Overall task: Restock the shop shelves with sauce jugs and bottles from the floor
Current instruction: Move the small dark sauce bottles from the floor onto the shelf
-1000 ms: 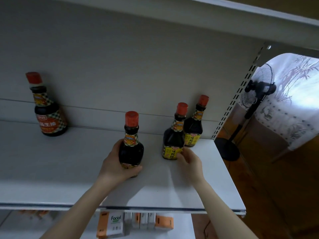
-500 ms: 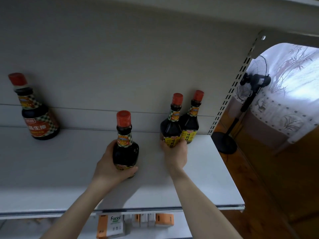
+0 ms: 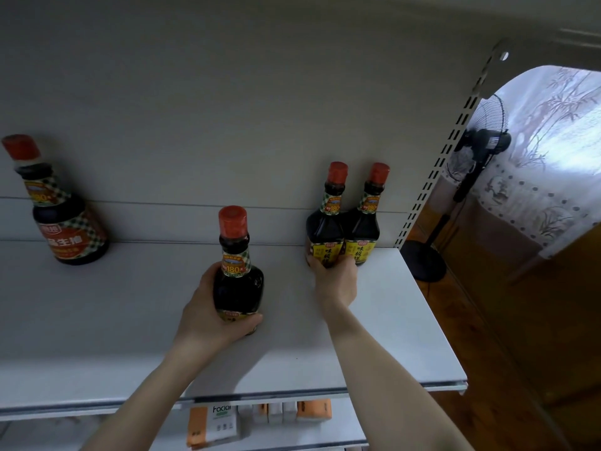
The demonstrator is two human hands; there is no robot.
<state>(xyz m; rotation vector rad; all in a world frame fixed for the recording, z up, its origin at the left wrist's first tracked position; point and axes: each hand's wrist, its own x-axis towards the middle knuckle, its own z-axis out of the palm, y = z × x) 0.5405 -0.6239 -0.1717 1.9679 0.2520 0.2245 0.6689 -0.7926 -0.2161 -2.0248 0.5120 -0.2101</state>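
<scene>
Left hand [image 3: 208, 314] wraps middle bottle [image 3: 237, 278], upright mid-shelf. Right hand [image 3: 335, 281]: fingers curl round base of back bottle [image 3: 325, 232], which touches neighbour bottle [image 3: 366, 229] near back wall. Risk: hard shove tips pair. Shelf [image 3: 390, 336] right edge open, near neighbour bottle. Room lies leftward, toward far bottle [image 3: 65, 216].

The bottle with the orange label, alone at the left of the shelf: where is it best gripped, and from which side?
I would grip the orange-label bottle round its wide lower body, coming from the front: it stands upright close to the back panel, so the rear is blocked, and the shelf before it is free.
</scene>
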